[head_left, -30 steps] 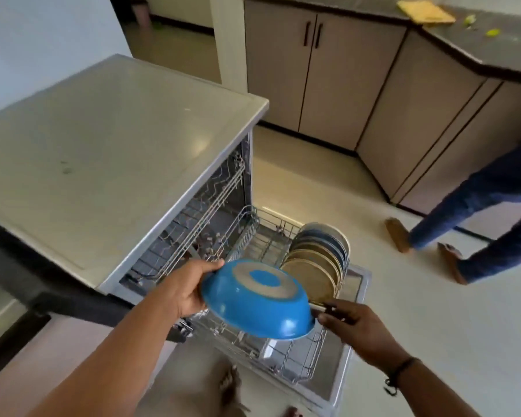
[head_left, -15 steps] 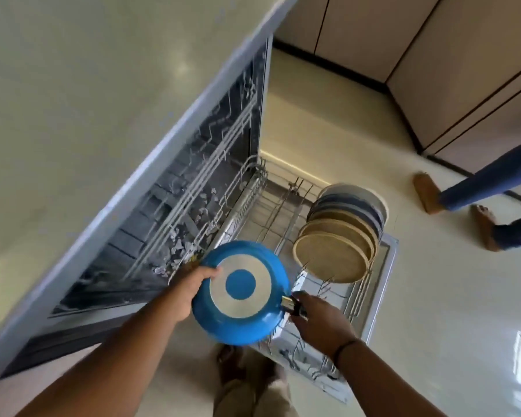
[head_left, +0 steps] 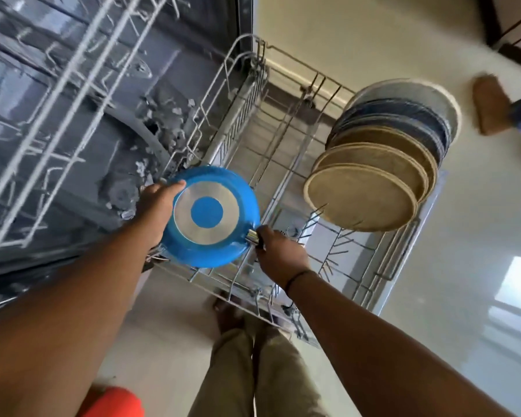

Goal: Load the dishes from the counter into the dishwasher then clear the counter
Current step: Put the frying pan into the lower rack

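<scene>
A blue frying pan (head_left: 211, 216) is turned bottom up, its silver ring and blue centre facing me, at the near left corner of the pulled-out lower rack (head_left: 283, 164). My left hand (head_left: 155, 209) grips the pan's left rim. My right hand (head_left: 278, 251) grips the pan's handle at its metal neck; the handle itself is hidden in the hand. Several tan, blue and white plates (head_left: 373, 176) stand on edge at the rack's right side.
The open dishwasher tub (head_left: 82, 121) and its upper rack (head_left: 73, 64) fill the upper left. The dishwasher door (head_left: 403, 266) lies open under the rack. Another person's foot (head_left: 492, 105) is on the floor at the right. My own legs (head_left: 253, 371) stand below.
The view has tipped down and closed in on the rack. The pan has gone lower toward the rack's near left corner, both hands still holding it.
</scene>
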The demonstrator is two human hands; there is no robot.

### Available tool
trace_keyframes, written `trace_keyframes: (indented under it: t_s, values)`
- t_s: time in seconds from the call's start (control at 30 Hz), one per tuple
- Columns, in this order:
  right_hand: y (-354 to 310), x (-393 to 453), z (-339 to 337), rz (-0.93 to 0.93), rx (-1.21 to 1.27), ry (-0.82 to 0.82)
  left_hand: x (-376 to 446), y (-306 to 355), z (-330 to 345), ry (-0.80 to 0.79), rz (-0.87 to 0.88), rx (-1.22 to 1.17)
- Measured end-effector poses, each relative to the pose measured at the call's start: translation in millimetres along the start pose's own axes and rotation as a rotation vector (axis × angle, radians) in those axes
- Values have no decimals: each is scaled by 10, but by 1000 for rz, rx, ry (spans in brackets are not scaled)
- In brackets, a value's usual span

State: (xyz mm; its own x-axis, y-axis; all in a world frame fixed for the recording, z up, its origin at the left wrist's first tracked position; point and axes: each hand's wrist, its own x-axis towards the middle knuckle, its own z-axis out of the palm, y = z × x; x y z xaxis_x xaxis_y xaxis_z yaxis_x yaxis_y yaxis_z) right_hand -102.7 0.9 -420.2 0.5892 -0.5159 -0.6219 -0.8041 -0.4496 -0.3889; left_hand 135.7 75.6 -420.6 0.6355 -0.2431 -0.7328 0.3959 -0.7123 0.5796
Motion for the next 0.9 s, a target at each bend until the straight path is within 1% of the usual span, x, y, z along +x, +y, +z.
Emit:
trace_keyframes:
  t_s: [0.13, 0.3, 0.53, 0.67, 0.73, 0.9]
  values:
    - [37, 139, 81, -2, 25, -13, 124, -33, 66, -22, 13, 45]
    - [49, 211, 203, -38, 13, 7, 200, -142, 147, -11, 65, 171]
    - [18, 229, 289, -39, 35, 43, 248, -180, 311, 88, 111, 311]
    - [22, 208, 286, -57, 30, 46, 218, -226, 260, 101, 158, 412]
    - [16, 214, 269, -78, 25, 51, 182, -234, 244, 135, 190, 459]
    - [74, 71, 156, -99, 35, 50, 31, -268, 250, 227, 309, 447]
